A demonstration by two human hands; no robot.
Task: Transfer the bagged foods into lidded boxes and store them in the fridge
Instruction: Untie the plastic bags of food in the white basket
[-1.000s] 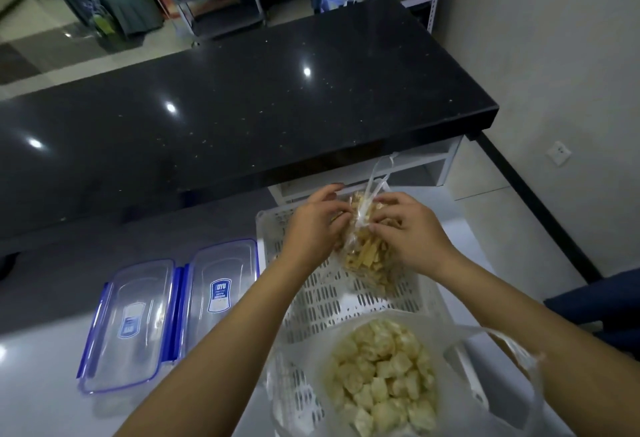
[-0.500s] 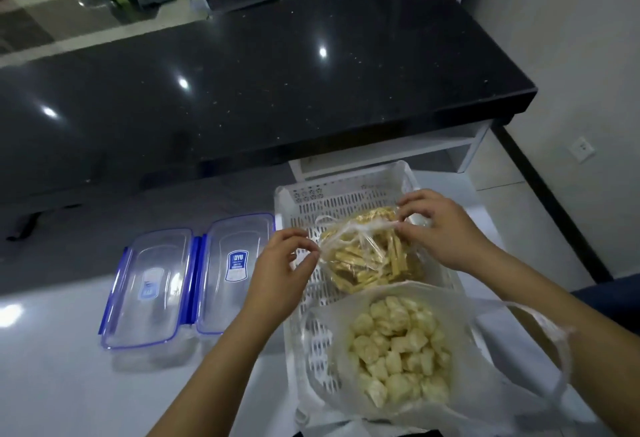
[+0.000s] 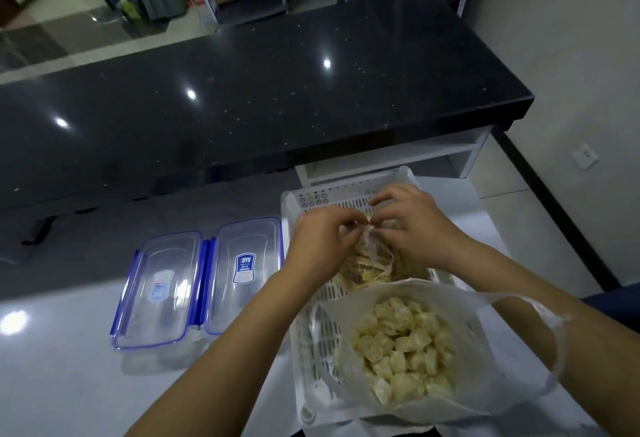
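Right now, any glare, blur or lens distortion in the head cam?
Head view: ceiling-light glare spots on the glossy black speckled countertop and the white table; wide-angle bend along the counter edge; dim room; both fingertips soft at the knot of the clear bag of yellow strips.

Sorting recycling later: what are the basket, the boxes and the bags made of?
Basket: white rigid plastic, seemingly; moulded slots. Boxes: clear glossy hard plastic, blue clip edges. Bags: thin translucent plastic film; crinkles, food shows through.
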